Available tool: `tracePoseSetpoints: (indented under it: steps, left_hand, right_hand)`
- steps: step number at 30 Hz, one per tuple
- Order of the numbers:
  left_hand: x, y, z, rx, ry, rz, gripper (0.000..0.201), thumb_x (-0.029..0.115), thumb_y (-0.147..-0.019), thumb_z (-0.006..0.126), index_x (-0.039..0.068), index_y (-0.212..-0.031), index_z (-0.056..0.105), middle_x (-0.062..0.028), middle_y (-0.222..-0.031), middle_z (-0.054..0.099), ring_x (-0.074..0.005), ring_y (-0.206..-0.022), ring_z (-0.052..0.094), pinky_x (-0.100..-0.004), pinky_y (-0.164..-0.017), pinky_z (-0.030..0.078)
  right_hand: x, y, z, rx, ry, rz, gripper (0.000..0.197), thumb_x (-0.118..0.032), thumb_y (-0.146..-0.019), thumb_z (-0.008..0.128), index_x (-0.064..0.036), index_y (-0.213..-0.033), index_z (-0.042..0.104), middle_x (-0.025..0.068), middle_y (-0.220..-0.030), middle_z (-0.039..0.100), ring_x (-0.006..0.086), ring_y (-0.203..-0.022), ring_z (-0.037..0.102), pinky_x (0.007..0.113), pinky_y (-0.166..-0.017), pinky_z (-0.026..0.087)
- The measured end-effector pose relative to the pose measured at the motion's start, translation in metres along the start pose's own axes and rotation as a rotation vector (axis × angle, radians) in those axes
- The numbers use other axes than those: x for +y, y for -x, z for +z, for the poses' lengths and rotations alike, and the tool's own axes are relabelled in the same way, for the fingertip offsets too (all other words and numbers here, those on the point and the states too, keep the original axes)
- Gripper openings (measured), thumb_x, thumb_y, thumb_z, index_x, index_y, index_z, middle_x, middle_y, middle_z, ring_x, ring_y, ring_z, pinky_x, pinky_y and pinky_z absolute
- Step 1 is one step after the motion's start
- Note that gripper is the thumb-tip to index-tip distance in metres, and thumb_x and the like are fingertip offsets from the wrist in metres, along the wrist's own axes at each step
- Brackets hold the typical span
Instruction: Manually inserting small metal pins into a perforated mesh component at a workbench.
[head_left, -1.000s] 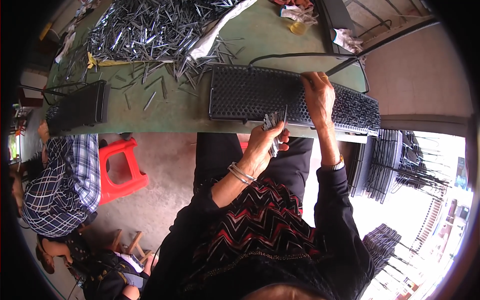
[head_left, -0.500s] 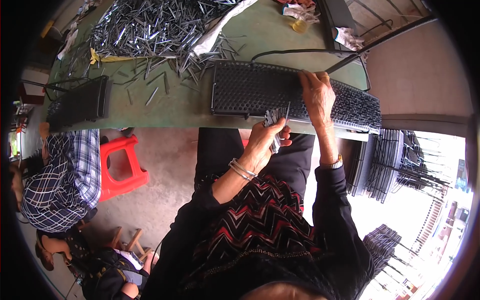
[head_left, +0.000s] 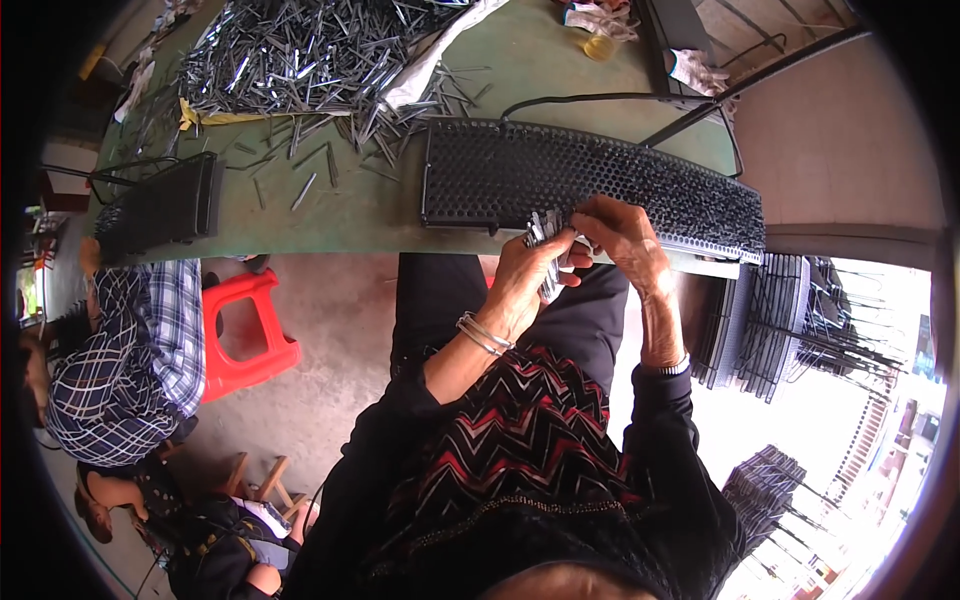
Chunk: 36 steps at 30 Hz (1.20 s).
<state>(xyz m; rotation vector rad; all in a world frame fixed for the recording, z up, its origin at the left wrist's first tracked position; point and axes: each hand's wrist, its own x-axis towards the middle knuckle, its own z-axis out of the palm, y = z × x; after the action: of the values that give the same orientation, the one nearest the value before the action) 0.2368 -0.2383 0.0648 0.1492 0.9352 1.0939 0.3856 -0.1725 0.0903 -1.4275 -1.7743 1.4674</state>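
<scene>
A bundle of thin dark metal strips (head_left: pixel 545 232) is gripped in my left hand (head_left: pixel 524 276), just in front of the table's near edge. My right hand (head_left: pixel 628 238) has its thumb and fingers pinched together at the right side of that bundle; whatever is between the tips is too small to make out. Behind both hands lies a long black perforated rack (head_left: pixel 510 170) on the green table (head_left: pixel 330 235). Its right part is filled with short strip ends, while the holes farther left look bare.
A heap of loose metal strips (head_left: pixel 300 60) covers the table's back left. Another rack (head_left: pixel 165 205) stands at the left edge, with a person in a checked shirt (head_left: pixel 110 390) below it. There is a red stool (head_left: pixel 250 335) nearby, and stacked racks (head_left: pixel 755 320) at right.
My right hand has come down off the rack toward me and to the left, meeting the bundle. The left hand stays nearly in place with its strips.
</scene>
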Motion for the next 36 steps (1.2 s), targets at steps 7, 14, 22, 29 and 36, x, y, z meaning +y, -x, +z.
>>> tracePoseSetpoints:
  steps: [7,14,22,29,36]
  left_hand:
    - [0.004,0.001,0.002,-0.03,-0.107,0.07,0.024,0.019,-0.088,0.067,0.0,-0.103,0.065,-0.0097,-0.088,0.07,-0.0176,-0.079,0.07,-0.026,-0.055,0.055]
    - [-0.002,-0.006,-0.002,0.004,0.046,0.003,0.027,0.022,-0.088,0.068,0.0,-0.104,0.063,-0.0138,-0.098,0.068,-0.0235,-0.085,0.069,-0.0341,-0.061,0.059]
    - [-0.008,-0.008,-0.006,-0.025,0.193,-0.162,0.025,0.02,-0.088,0.066,0.001,-0.103,0.061,-0.0136,-0.091,0.066,-0.0247,-0.081,0.067,-0.0399,-0.068,0.06]
    - [-0.004,-0.005,-0.005,-0.07,0.219,-0.186,0.028,0.025,-0.093,0.059,0.004,-0.112,0.06,-0.0098,-0.09,0.066,-0.0277,-0.085,0.067,-0.0286,-0.057,0.047]
    - [-0.014,-0.009,-0.016,-0.058,0.155,-0.177,0.029,0.024,-0.094,0.058,0.002,-0.113,0.058,-0.0061,-0.083,0.062,-0.0195,-0.073,0.064,-0.0281,-0.057,0.046]
  right_hand:
    - [-0.004,0.003,0.004,0.101,-0.066,0.057,0.022,-0.017,-0.086,0.063,0.0026,-0.095,0.068,0.0053,-0.076,0.065,0.011,-0.07,0.059,0.025,-0.065,0.048]
    - [0.001,0.002,0.001,0.168,-0.149,0.02,0.02,-0.013,-0.088,0.061,0.0036,-0.097,0.067,0.0075,-0.078,0.067,0.0122,-0.072,0.063,0.025,-0.068,0.051]
    - [0.008,-0.036,0.001,0.695,-0.097,-0.239,0.012,-0.007,-0.092,0.058,0.0026,-0.096,0.065,0.009,-0.08,0.07,0.0128,-0.074,0.068,0.023,-0.069,0.053]
    - [0.024,-0.058,0.002,0.805,0.181,-0.364,0.013,-0.007,-0.091,0.06,-0.0006,-0.099,0.066,0.0097,-0.081,0.071,0.0147,-0.076,0.07,0.025,-0.069,0.053]
    - [0.019,-0.056,0.005,0.806,0.31,-0.358,0.013,-0.008,-0.09,0.06,-0.0013,-0.1,0.066,0.0103,-0.082,0.071,0.015,-0.073,0.07,0.027,-0.068,0.053]
